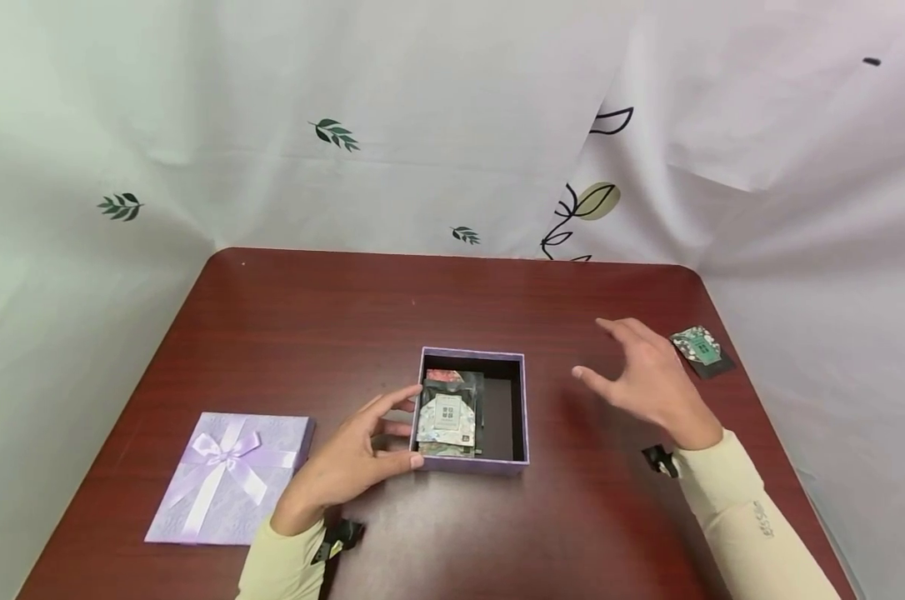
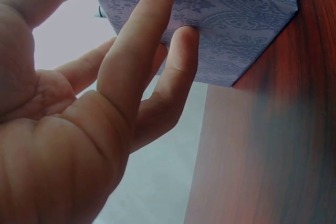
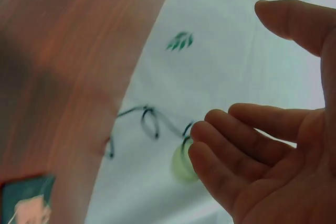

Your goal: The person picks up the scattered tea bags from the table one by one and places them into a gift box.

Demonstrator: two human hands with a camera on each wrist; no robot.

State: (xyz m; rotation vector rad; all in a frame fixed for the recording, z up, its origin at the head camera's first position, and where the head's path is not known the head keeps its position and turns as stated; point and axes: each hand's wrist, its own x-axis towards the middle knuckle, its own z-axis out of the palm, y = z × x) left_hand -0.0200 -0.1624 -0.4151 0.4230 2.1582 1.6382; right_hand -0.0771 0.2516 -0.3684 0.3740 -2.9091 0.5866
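Observation:
My left hand (image 1: 358,454) rests on the left side of an open lilac box (image 1: 471,467) with a black inside. In the left wrist view, fingertips (image 2: 185,38) touch the box's patterned wall (image 2: 226,30); in the head view the thumb is at its near left corner. Flat pouches lie stacked in the left part of the box, the top pouch (image 1: 447,412) dark with a white label and a pale floral print. My right hand (image 1: 651,383) hovers right of the box, thumb and fingers spread, holding nothing. Behind it lies a dark pouch (image 1: 702,350) with a green label.
A lilac box lid (image 1: 235,475) with a ribbon bow stands at the left front of the reddish-brown table (image 1: 325,308). Beyond the table's edges hangs a white leaf-print curtain (image 1: 392,108). Both wrists wear dark straps.

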